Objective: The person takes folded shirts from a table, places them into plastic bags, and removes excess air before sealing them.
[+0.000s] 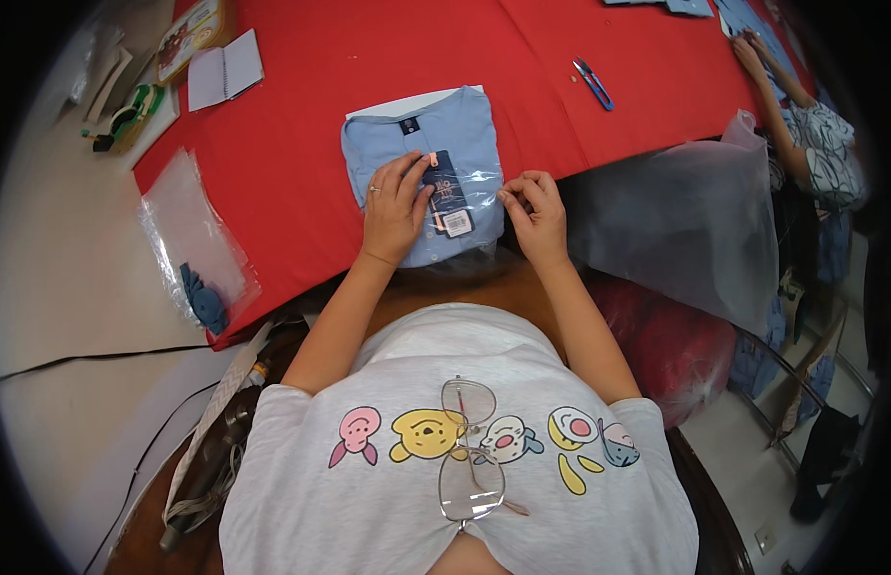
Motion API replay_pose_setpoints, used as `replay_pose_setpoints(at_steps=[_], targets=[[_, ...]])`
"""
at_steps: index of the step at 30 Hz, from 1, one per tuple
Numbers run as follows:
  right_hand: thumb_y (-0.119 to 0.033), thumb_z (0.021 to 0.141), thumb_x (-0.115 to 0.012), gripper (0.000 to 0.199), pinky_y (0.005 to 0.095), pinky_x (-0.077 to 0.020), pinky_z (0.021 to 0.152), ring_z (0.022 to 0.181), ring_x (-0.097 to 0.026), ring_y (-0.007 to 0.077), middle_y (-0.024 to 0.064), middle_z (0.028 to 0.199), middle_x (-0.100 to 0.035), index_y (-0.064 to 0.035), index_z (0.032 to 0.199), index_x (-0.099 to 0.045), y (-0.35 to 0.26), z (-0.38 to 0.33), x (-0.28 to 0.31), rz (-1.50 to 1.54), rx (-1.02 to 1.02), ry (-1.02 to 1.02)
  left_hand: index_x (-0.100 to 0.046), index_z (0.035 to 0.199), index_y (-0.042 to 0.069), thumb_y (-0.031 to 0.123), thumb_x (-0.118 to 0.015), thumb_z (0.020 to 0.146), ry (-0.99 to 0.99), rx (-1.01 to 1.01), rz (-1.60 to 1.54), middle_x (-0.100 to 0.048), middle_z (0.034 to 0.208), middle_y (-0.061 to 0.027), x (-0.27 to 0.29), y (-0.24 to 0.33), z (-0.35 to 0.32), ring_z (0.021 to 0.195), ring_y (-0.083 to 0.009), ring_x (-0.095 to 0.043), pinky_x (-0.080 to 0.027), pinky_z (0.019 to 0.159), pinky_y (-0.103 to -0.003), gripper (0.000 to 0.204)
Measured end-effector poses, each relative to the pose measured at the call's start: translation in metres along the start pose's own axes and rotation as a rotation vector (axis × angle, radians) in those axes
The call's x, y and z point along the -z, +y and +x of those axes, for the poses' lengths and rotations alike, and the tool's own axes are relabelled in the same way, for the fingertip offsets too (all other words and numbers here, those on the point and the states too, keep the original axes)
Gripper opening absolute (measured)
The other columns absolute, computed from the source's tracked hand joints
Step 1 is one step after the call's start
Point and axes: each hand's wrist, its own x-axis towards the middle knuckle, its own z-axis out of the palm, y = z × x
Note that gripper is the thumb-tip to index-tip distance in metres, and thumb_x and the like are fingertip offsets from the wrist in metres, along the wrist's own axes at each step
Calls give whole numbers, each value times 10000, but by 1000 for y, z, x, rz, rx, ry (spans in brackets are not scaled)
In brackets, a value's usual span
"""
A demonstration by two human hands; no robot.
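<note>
A folded light blue shirt (369,144) lies on the red-covered table in front of me, with a white sheet edge showing behind its collar. Clear plastic film (482,182) glints over its lower and right part. On its front are a dark hang tag (444,177) and a small white label (456,223). My left hand (396,209) rests on the shirt with fingers stretched out, fingertips by the tag's upper left edge. At the shirt's right edge, my right hand (537,216) is closed in a pinch, seemingly on the plastic bag's edge; the fingertips hide the exact grip.
Blue-handled thread snips (595,86) lie at the back right. A spiral notebook (225,73) and green tape dispenser (134,115) are at the far left. Clear plastic bags (198,225) hang over the left edge. Another person's hands (749,57) touch blue garments at the far right.
</note>
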Motion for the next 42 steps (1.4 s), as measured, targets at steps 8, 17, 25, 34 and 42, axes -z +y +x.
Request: replay_pose_setpoints(at_steps=[8, 17, 25, 34, 42], targets=[[-121, 1007, -752, 131, 248, -486, 646, 656, -577, 131, 57, 964, -672, 1, 1029, -713, 3, 39, -2, -22, 71, -373, -667, 1412, 115, 291, -738, 1026, 19, 73, 138, -588, 1521, -66, 30, -24, 3, 1442, -273, -502, -278, 1257, -491, 430], [-135, 1152, -558, 128, 299, -628, 732, 827, -744, 157, 138, 1052, -727, -11, 1161, -588, 7, -13, 9, 703, -630, -375, -626, 1497, 151, 327, -678, 1055, -67, 10, 232, -492, 1664, -105, 9, 13, 10, 1578, -289, -407, -202, 1299, -591, 479], [-92, 1111, -627, 105, 261, -607, 656, 807, -728, 118, 71, 1086, -628, 11, 1117, -648, 61, -74, 5, 445, -525, -149, -578, 1575, 164, 464, -691, 1019, -165, -56, 180, -413, 1718, -175, -13, 30, 12, 1622, -381, -325, -130, 1314, -636, 642], [-69, 1092, -644, 83, 235, -561, 616, 754, -693, 86, 51, 1099, -617, 7, 1077, -673, 66, -63, -18, 343, -402, 6, -513, 1614, 174, 475, -732, 975, -128, -98, 89, -297, 1774, -199, -13, 26, 7, 1662, -400, -222, -90, 1319, -635, 740], [-65, 1077, -666, 67, 241, -503, 603, 731, -659, 76, 33, 985, -643, -4, 1078, -692, 44, -34, -7, 455, -374, 51, -480, 1637, 151, 425, -749, 960, -178, -68, 76, -238, 1802, -208, 2, 11, 14, 1684, -411, -156, -66, 1329, -624, 778]])
